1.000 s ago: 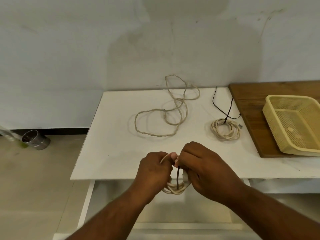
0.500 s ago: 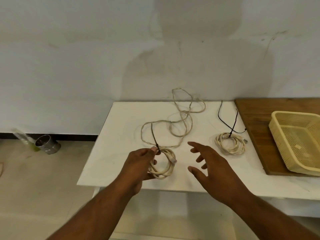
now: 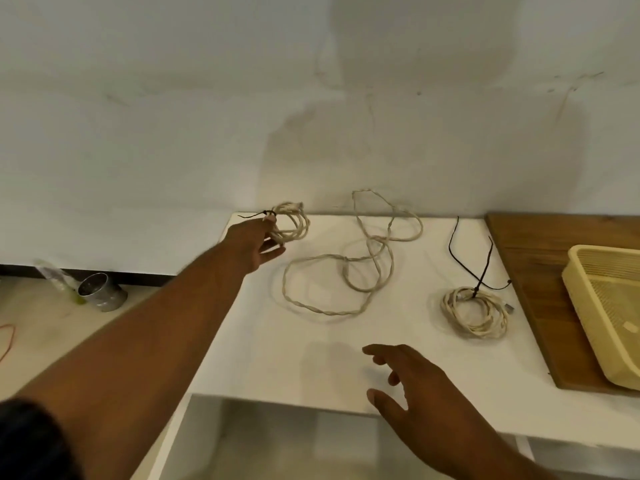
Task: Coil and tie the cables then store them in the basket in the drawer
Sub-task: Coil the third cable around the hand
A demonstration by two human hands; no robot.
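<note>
White table (image 3: 346, 358) against a pale, stained wall (image 3: 173, 116); one view only, from the head camera.

Left hand (image 3: 258, 242): arm fully extended to the far left corner of the table. Thumb and forefinger pinch the tied coil (image 3: 292, 223) beside its black tie (image 3: 266, 213); the remaining fingers lie straight beneath. Whether the coil touches the surface cannot be told.

Right hand (image 3: 412, 379): fingers spread and relaxed above the near edge, holding nothing.

Change noted: one second ago both hands worked this coil together at the near edge; half a second ago the left hand alone held it near the middle. It has since been carried to the far left corner, and the right hand has withdrawn.

Judgement: tying of this cable appears complete, and it is being set aside, not stored.

Outstanding items: a loose cable (image 3: 346, 271) sprawls uncoiled across the middle of the table. A second coil (image 3: 474, 311), already bound with black cord, lies to the right, near the wooden board (image 3: 512, 258). The basket (image 3: 609, 306) rests on that board at far right, with no cable visible in it; part of it lies out of frame. A metal can (image 3: 102, 292) stands on the floor at left.

One cable remains to coil; none is stored.
</note>
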